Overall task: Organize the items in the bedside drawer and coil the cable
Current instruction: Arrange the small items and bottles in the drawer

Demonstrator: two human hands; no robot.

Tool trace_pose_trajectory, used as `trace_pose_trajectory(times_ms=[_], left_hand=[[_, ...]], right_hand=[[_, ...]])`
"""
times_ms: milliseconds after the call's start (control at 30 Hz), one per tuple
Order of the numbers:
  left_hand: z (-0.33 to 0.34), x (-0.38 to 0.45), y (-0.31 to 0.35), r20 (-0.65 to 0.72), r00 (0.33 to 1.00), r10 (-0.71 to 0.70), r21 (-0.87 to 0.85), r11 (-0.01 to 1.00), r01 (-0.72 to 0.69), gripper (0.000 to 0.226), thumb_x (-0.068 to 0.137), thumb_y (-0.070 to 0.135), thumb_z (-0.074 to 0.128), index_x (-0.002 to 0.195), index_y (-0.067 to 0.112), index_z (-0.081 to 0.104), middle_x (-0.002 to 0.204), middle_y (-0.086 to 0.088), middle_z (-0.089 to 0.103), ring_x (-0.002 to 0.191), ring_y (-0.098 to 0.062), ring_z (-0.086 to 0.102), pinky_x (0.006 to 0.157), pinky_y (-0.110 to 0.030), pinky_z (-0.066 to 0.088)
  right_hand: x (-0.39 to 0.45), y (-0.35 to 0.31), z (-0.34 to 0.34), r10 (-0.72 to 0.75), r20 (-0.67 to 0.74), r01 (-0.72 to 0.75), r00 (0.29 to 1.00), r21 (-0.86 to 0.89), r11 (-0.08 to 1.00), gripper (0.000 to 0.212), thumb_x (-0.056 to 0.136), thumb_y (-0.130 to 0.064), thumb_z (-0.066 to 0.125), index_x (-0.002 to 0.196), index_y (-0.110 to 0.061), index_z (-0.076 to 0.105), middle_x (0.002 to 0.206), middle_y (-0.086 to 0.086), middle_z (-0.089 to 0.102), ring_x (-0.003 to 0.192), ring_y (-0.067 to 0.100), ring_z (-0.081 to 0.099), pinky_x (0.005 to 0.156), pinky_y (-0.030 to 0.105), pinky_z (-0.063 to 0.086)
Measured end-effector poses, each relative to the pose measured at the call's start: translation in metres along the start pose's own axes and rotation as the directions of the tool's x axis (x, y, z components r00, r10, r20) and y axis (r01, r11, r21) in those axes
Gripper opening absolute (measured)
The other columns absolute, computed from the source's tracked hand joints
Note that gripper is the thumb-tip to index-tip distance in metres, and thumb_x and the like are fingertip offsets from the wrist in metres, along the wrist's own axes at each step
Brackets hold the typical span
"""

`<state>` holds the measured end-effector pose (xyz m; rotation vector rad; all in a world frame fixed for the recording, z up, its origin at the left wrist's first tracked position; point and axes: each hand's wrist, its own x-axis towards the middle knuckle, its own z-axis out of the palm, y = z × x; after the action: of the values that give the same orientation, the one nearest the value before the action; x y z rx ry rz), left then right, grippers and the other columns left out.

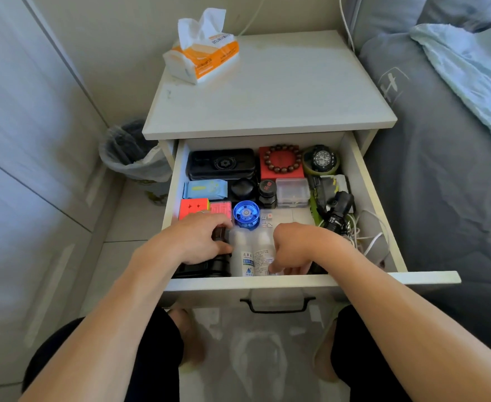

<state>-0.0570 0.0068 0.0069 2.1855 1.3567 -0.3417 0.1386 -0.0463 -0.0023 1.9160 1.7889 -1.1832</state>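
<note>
Drawer (363,181) stands pulled out under the white tabletop (270,91), and you are at the sorting step, working along its front row. Your left hand (202,239) lies over a dark boxy item (209,266) at the front left, fingers curled down onto it; that grip looks closed around the item, though its far side is hidden under your palm. Your right hand (292,248) reaches down just right of the two white bottles (253,259), fingertips bent toward the drawer floor; whether that grip pinches anything, you cannot tell from here. Back rows already look packed tight: black case (221,163), red box with the bead bracelet (282,158), watch (322,159), clear plastic box (293,191), blue round item (246,213), colour cube (193,207). Cable (373,242) is white and lies loose in the front right corner, tangled beside the black flashlight (338,210); by the look of it, coiling is not yet begun. Judgement for your next move: seat the dark item and the bottles square against the front wall, then free your right hand for the cable. Lift it clear of the flashlight before looping, since strands appear to run under or against it and could drag it along. Tissue pack (202,58) on top is no concern.
</note>
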Motion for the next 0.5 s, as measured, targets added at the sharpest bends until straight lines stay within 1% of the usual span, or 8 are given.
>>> trace_pose_trajectory(times_ms=[100, 200, 333, 433, 500], left_hand=[[0.009, 0.003, 0.001, -0.023, 1.000, -0.010, 0.036, 0.999, 0.010, 0.050, 0.091, 0.041, 0.067, 0.137, 0.037, 0.049, 0.136, 0.003, 0.049, 0.124, -0.020, 0.047, 0.103, -0.041, 0.043], [0.016, 0.008, 0.004, -0.025, 0.999, -0.020, 0.090, 0.996, 0.022, 0.051, 0.090, 0.040, 0.066, 0.136, 0.038, 0.046, 0.135, 0.003, 0.049, 0.125, -0.022, 0.045, 0.104, -0.044, 0.041], [0.018, 0.012, 0.007, -0.030, 0.999, -0.021, 0.133, 0.991, 0.025, 0.053, 0.090, 0.040, 0.066, 0.138, 0.034, 0.044, 0.138, 0.001, 0.047, 0.128, -0.024, 0.041, 0.105, -0.044, 0.038], [0.019, 0.013, 0.007, -0.039, 0.999, -0.010, 0.161, 0.987, 0.016, 0.056, 0.091, 0.042, 0.065, 0.141, 0.033, 0.042, 0.141, 0.001, 0.045, 0.130, -0.024, 0.041, 0.105, -0.044, 0.040], [0.020, 0.013, 0.008, -0.036, 0.999, -0.010, 0.192, 0.981, 0.017, 0.057, 0.091, 0.042, 0.064, 0.143, 0.033, 0.040, 0.144, 0.000, 0.043, 0.131, -0.025, 0.040, 0.104, -0.042, 0.040]], right_hand=[[-0.002, -0.004, 0.001, -0.010, -0.045, 0.006, 0.999, -0.104, 0.995, 0.028, 0.087, -0.027, 0.072, 0.074, -0.012, 0.052, 0.079, 0.007, 0.069, 0.074, 0.024, 0.073, 0.072, 0.040, 0.062], [-0.004, -0.005, -0.001, 0.002, -0.047, -0.008, 0.999, -0.132, 0.991, 0.029, 0.087, -0.028, 0.072, 0.076, -0.013, 0.049, 0.077, 0.005, 0.063, 0.076, 0.025, 0.071, 0.073, 0.041, 0.062], [-0.003, -0.002, -0.002, 0.013, -0.031, -0.016, 0.999, -0.108, 0.994, 0.028, 0.087, -0.028, 0.072, 0.076, -0.011, 0.052, 0.077, 0.006, 0.066, 0.071, 0.025, 0.071, 0.072, 0.041, 0.062], [-0.002, 0.002, -0.003, 0.019, 0.012, -0.019, 1.000, -0.011, 1.000, 0.028, 0.088, -0.027, 0.073, 0.075, -0.007, 0.058, 0.079, 0.008, 0.071, 0.065, 0.022, 0.071, 0.069, 0.037, 0.063], [-0.002, 0.005, -0.003, 0.016, 0.035, -0.017, 0.999, 0.033, 0.999, 0.029, 0.088, -0.028, 0.072, 0.075, -0.007, 0.058, 0.079, 0.009, 0.072, 0.061, 0.019, 0.069, 0.068, 0.035, 0.063]])
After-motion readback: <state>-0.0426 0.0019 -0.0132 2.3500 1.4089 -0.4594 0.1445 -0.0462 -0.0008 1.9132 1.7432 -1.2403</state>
